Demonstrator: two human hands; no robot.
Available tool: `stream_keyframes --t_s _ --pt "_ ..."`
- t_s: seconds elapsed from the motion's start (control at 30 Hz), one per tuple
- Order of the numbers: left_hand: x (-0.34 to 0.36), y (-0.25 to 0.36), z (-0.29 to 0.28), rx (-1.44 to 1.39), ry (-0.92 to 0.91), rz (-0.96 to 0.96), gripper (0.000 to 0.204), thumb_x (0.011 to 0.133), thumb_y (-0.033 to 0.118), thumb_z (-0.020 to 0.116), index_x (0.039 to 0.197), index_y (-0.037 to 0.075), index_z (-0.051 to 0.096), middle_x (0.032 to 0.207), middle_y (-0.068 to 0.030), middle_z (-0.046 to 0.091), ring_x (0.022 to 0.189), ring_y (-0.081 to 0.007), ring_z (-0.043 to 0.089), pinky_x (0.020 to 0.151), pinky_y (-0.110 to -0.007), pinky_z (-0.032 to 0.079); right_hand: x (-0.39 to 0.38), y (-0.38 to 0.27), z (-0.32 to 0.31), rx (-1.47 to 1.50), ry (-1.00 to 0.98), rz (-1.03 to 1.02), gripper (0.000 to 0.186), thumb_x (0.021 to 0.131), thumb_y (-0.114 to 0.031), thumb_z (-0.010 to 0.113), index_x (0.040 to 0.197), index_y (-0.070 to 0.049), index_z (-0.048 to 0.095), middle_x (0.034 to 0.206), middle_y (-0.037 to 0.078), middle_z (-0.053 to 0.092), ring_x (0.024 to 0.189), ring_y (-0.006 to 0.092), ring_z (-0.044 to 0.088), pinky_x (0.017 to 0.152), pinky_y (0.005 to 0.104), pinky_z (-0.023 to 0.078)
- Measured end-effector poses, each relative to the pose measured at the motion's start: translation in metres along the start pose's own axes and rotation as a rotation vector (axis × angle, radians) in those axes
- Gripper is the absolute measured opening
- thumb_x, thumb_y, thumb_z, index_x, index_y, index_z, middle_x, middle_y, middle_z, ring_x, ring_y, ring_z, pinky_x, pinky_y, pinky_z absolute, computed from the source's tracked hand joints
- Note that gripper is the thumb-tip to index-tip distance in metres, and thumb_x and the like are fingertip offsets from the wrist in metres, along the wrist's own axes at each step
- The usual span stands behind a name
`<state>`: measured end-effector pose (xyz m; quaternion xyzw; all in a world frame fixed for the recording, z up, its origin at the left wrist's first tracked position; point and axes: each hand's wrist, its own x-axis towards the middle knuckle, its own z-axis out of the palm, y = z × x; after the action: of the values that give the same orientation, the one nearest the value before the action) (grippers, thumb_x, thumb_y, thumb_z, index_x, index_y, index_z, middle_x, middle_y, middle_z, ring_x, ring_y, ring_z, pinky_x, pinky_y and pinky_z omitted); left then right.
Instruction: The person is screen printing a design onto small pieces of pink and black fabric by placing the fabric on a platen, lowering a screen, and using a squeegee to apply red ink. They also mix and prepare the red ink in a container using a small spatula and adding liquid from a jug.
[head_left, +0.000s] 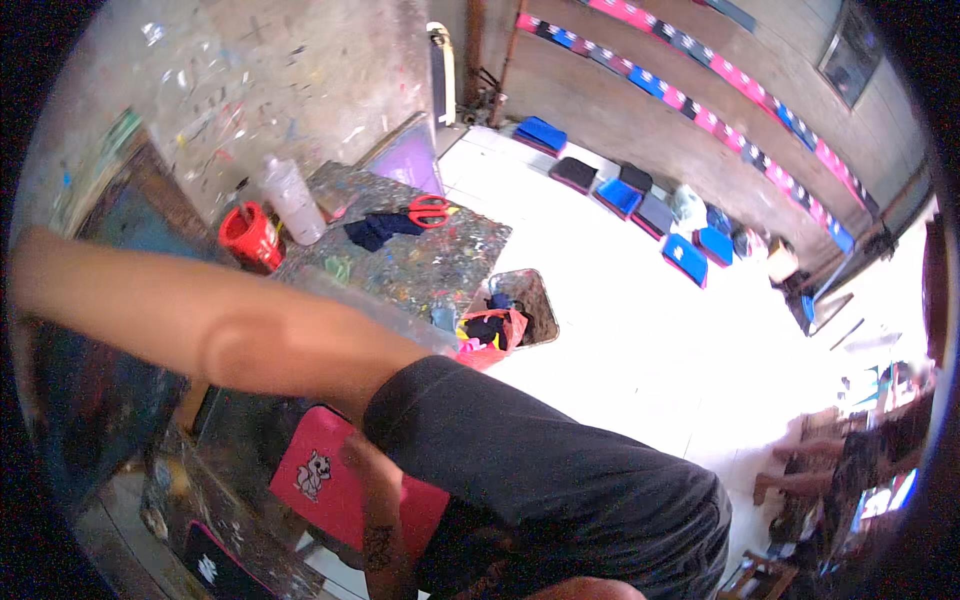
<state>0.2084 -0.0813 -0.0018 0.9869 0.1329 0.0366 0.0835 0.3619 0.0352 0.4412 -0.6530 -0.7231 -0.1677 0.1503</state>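
My right arm, in a dark short sleeve, stretches across the picture to the left edge, where its hand is lost from sight. Below it, my tattooed left forearm rises to my left hand (362,462), which rests at a pink square pad (310,440) with a white cartoon cat print; that hand's fingers are mostly hidden. A black pad (215,570) with pink edging lies at lower left. Beyond my arm, a paint-spattered table (470,250) holds red scissors (428,212), dark cloth (375,230), a plastic bottle (295,205) and a red container (250,235).
A bin (540,310) of scraps stands beside the table. Several stacked blue and black pads (685,258) lie along the white floor by the wall, below rows of coloured pieces (680,100). A leaning dark board (90,400) is at left. Another person's legs (800,480) show at right.
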Motion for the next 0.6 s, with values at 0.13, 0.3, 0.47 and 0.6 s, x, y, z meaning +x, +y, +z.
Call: stream_keyframes --t_s 0.13,0.3,0.47,0.6 --pt "0.014 0.005 0.005 -0.04 0.036 0.108 0.036 0.093 0.029 0.065 0.118 0.002 0.064 0.117 -0.0191 0.066 0.107 -0.0368 0.063 0.094 -0.052 0.047 -0.011 0.008 -0.001 0.0 -0.011 0.009 0.081 0.065 -0.062 0.084 0.112 0.003 0.078 0.115 0.023 0.074 0.104 0.0329 0.072 0.095 0.037 0.054" --pt "0.033 0.006 -0.004 -0.162 0.202 0.271 0.049 0.093 0.034 0.068 0.129 0.002 0.059 0.127 -0.0182 0.063 0.118 -0.0371 0.059 0.105 -0.052 0.043 0.016 -0.011 0.008 0.043 -0.018 -0.05 0.081 0.065 -0.062 0.084 0.112 0.003 0.077 0.116 0.023 0.074 0.105 0.0327 0.072 0.096 0.0368 0.054" --pt "0.009 0.003 -0.066 -0.337 0.369 0.418 0.062 0.094 0.039 0.07 0.141 0.001 0.055 0.138 -0.0173 0.06 0.13 -0.0374 0.055 0.116 -0.052 0.039 0.018 -0.033 0.003 0.118 0.002 -0.104 0.08 0.066 -0.061 0.084 0.113 0.003 0.077 0.117 0.023 0.074 0.106 0.0325 0.071 0.096 0.0366 0.053" --pt "-0.127 -0.058 -0.108 -0.226 0.387 -0.029 0.047 0.091 0.038 0.074 0.121 0.002 0.069 0.122 -0.0165 0.067 0.113 -0.0333 0.063 0.103 -0.052 0.046 0.008 -0.042 -0.034 0.151 0.005 -0.191 0.08 0.066 -0.061 0.084 0.114 0.003 0.077 0.117 0.022 0.074 0.106 0.0323 0.071 0.096 0.0364 0.053"
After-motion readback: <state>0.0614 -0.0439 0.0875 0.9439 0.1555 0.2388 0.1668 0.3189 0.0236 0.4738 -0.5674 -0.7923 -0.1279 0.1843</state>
